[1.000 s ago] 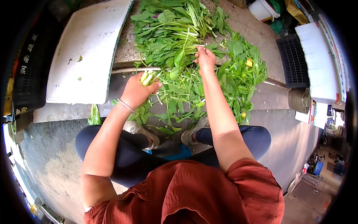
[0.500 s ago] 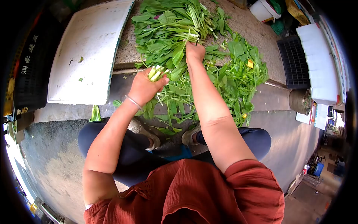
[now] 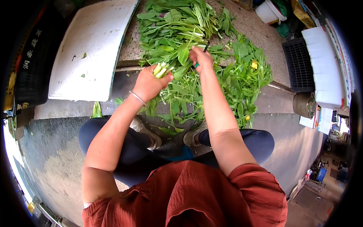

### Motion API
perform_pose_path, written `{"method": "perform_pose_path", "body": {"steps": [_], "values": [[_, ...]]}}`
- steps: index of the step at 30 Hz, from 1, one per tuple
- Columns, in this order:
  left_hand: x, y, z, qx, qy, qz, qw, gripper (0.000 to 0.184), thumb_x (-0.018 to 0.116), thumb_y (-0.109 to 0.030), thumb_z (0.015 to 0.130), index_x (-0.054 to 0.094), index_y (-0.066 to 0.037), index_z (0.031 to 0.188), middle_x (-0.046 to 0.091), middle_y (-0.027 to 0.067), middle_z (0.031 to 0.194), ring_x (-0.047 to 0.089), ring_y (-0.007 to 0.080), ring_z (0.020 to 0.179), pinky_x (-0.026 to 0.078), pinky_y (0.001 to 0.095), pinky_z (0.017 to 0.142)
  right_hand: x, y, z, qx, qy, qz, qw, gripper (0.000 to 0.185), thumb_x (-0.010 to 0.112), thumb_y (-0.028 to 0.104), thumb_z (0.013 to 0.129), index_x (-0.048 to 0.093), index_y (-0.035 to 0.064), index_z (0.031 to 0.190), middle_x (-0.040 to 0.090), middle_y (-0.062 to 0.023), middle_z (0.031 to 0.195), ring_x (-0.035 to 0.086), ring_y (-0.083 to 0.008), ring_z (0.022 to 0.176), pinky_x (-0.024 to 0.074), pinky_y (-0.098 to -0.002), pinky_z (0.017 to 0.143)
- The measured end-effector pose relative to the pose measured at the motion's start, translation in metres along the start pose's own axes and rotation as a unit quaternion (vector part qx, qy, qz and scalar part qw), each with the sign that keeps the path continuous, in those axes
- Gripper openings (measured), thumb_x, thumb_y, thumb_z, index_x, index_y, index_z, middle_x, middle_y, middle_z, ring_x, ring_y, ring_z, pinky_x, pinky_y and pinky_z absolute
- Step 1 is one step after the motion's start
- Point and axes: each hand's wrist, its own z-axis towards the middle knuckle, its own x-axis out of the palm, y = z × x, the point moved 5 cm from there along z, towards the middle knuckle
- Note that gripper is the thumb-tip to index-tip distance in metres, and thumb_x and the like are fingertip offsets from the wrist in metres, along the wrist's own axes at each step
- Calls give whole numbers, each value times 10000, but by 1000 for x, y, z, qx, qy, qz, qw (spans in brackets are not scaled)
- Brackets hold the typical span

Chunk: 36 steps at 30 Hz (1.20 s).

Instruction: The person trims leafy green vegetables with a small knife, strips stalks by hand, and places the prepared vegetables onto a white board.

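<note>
My left hand [image 3: 150, 81] is closed around a small bunch of cut leafy-green stems [image 3: 161, 70], their pale ends pointing up and their leaves hanging below the fist. My right hand [image 3: 202, 59] is closed on a thin tool, probably a small knife [image 3: 207, 46], with a black end and a bit of teal showing; its blade is not clear. Beside the right fingertips is a broad green leaf [image 3: 183, 53], and I cannot tell whether they touch it. Beyond both hands a large pile of leafy greens [image 3: 181, 22] lies on the stone ledge.
Loose trimmed leaves [image 3: 242, 79] spread rightward and down toward my shoes. At left lies a white foam lid [image 3: 89, 49] beside a black crate [image 3: 34, 60]. On the right are a white bucket [image 3: 269, 11], a black basket [image 3: 297, 64] and a white foam box [image 3: 325, 62].
My right hand has drawn back slightly from the pile and turned, so more of the tool shows. The left hand keeps its bunch at nearly the same place.
</note>
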Motion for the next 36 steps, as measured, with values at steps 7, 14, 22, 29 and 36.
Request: {"method": "perform_pose_path", "body": {"steps": [7, 14, 22, 29, 36], "values": [[-4, -5, 1, 3, -36, 105, 994, 174, 667, -192, 729, 603, -45, 798, 606, 65, 619, 567, 149, 523, 451, 280, 528, -22, 31, -42, -136, 76, 70, 985, 183, 662, 84, 746, 572, 34, 897, 627, -54, 796, 620, -108, 644, 335, -178, 396], [9, -21, -10, 123, -36, 190, 973, 268, 749, -175, 670, 596, -41, 844, 617, 41, 718, 545, 109, 621, 459, 254, 602, -47, -8, -115, -89, 164, -20, 982, 210, 656, 78, 758, 601, 0, 945, 636, -55, 805, 633, -115, 694, 314, -158, 391], [28, -9, -15, 85, 87, 103, 987, 296, 751, -76, 658, 584, -21, 896, 607, 5, 765, 526, 58, 668, 453, 202, 595, -36, -12, -148, -67, 215, 16, 974, 237, 621, 159, 812, 597, -5, 981, 596, -25, 751, 567, -78, 599, 316, -168, 413], [25, 1, -15, -82, 86, -66, 991, 264, 755, -72, 656, 590, -33, 859, 602, -10, 753, 502, 51, 573, 415, 206, 467, -32, -14, -168, -72, 301, 4, 951, 435, 533, 256, 877, 459, 7, 1226, 439, 45, 679, 371, -39, 583, 293, -165, 511], [22, 3, -16, -88, 100, -86, 987, 228, 731, -57, 677, 587, -38, 853, 579, -8, 704, 499, 60, 547, 399, 190, 481, -28, -26, -161, -48, 317, 4, 947, 439, 526, 251, 878, 441, 29, 1248, 364, 66, 620, 324, -31, 526, 233, -167, 437]]}}
